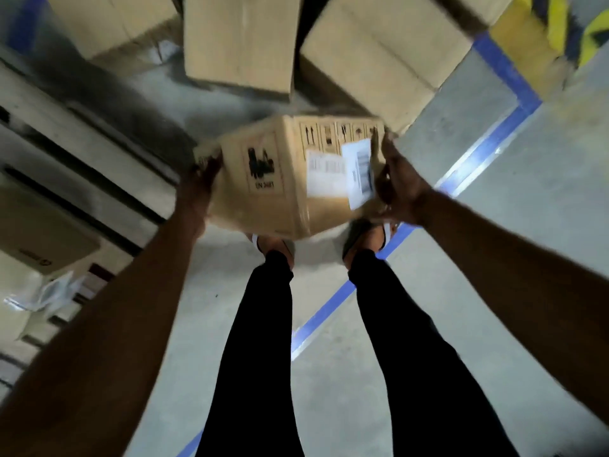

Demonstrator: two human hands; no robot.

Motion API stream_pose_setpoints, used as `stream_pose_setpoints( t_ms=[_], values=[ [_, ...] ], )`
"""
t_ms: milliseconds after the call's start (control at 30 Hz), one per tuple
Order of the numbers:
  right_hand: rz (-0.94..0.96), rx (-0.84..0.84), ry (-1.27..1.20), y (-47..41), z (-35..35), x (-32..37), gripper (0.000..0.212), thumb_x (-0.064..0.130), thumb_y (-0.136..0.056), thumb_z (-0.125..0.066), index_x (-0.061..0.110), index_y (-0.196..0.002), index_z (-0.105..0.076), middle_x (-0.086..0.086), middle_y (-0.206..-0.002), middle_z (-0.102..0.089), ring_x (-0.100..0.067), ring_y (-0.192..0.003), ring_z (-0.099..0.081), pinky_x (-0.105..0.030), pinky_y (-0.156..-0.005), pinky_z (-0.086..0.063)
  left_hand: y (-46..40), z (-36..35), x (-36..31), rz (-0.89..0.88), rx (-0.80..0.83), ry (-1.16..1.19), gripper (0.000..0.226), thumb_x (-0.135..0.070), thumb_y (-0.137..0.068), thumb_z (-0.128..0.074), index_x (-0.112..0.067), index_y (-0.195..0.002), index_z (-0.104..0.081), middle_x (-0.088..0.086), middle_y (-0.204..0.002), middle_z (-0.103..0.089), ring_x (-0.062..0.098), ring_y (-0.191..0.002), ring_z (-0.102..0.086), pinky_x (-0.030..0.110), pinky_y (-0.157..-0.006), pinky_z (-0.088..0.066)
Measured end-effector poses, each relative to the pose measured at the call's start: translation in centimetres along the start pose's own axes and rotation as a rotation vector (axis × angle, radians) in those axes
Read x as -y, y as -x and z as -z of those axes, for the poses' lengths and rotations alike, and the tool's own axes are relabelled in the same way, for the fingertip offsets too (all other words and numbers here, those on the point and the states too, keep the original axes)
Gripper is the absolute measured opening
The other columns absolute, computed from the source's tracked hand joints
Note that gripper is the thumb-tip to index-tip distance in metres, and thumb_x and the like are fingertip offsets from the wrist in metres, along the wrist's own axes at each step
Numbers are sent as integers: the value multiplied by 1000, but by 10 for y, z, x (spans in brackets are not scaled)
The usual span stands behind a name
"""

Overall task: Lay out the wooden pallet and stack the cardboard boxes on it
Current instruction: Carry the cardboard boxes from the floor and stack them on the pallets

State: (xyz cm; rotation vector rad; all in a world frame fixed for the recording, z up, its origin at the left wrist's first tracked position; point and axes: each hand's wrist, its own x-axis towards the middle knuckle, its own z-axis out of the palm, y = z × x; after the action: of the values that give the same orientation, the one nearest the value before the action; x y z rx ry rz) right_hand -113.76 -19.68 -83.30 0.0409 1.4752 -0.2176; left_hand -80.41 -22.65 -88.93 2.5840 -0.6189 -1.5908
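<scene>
I hold a brown cardboard box point(280, 179) in front of me above my feet, tilted, with white labels and black handling symbols on it. My left hand point(201, 179) presses on its left end and my right hand point(395, 183) grips its right end. Three more cardboard boxes lie on the floor beyond it: one at the far left point(108, 21), one in the middle point(240, 41) and one at the right point(385, 57). A wooden pallet point(66, 133) with pale slats lies at my left. The frame is blurred by motion.
Blue tape lines point(487, 150) mark the grey concrete floor to my right and between my legs. A flat box point(43, 239) and a clear plastic bag point(52, 291) rest on the pallet at the left. Yellow and black markings point(576, 31) show at the top right.
</scene>
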Motion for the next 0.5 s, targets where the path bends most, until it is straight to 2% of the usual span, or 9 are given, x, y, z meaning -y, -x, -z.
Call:
stream_pose_setpoints(
  t_ms=[33, 67, 100, 133, 200, 300, 333, 400, 500],
  values=[
    [32, -9, -18, 31, -4, -1, 72, 82, -96, -30, 26, -89, -76, 4, -76, -66, -19, -56, -64, -28, -47, -54, 21, 10, 2, -30, -25, -30, 56, -46, -108, -52, -13, -153, -48, 16, -146, -57, 33, -132, -54, 19, -74, -35],
    [63, -52, -4, 59, -3, 4, 66, 70, -103, -27, 25, -87, -72, 4, -68, -68, -14, -48, -65, -24, -40, -50, 49, 22, -1, -43, -15, 16, 60, -48, -104, -58, -13, -152, -50, 18, -148, -56, 35, -135, -54, 20, -82, -37],
    [74, -67, -2, 97, -7, 4, 60, 63, -106, -25, 25, -92, -69, 5, -66, -72, -11, -50, -68, -24, -41, -52, 73, 34, -1, -59, 1, 73, 69, -58, -95, -66, -17, -150, -52, 16, -146, -58, 37, -133, -55, 28, -93, -43],
    [86, -92, -23, 138, -8, 12, 57, 62, -107, -25, 25, -96, -67, 7, -66, -74, -12, -59, -71, -28, -49, -56, 104, 50, -6, -67, 14, 122, 83, -71, -84, -71, -23, -149, -52, 13, -145, -59, 37, -131, -57, 41, -102, -48],
    [97, -115, 23, 208, -2, 24, 57, 71, -102, -30, 29, -98, -69, 10, -76, -78, -16, -76, -71, -35, -69, -56, 171, 81, -18, -43, 66, 208, 99, -84, -71, -72, -30, -150, -47, 9, -148, -57, 36, -130, -57, 58, -108, -49],
    [122, -144, 99, 292, 8, 30, 76, 89, -86, -40, 29, -113, -76, -3, -114, -79, -25, -103, -72, -45, -98, -54, 284, 116, -45, -86, 47, 302, 93, -71, -84, -71, -26, -159, -37, 6, -152, -51, 32, -135, -52, 56, -109, -47],
    [164, -150, 120, 318, 12, 31, 80, 92, -83, -41, 29, -118, -76, -3, -116, -79, -26, -107, -72, -50, -103, -53, 318, 126, -50, -98, 12, 335, 87, -63, -91, -70, -25, -161, -35, 4, -151, -50, 30, -133, -51, 55, -108, -47],
    [213, -118, 131, 369, 16, 31, 83, 93, -81, -43, 29, -121, -75, -2, -114, -79, -27, -107, -73, -54, -102, -54, 372, 144, -51, -138, -51, 371, 81, -60, -93, -69, -26, -160, -38, 6, -155, -49, 28, -125, -52, 51, -105, -47],
    [287, -92, 158, 424, 14, 31, 76, 91, -84, -42, 31, -118, -74, -3, -115, -77, -27, -105, -73, -54, -99, -55, 425, 162, -29, -198, -80, 383, 93, -80, -79, -69, -30, -154, -48, 7, -154, -52, 30, -130, -54, 52, -106, -48]
  ],
)
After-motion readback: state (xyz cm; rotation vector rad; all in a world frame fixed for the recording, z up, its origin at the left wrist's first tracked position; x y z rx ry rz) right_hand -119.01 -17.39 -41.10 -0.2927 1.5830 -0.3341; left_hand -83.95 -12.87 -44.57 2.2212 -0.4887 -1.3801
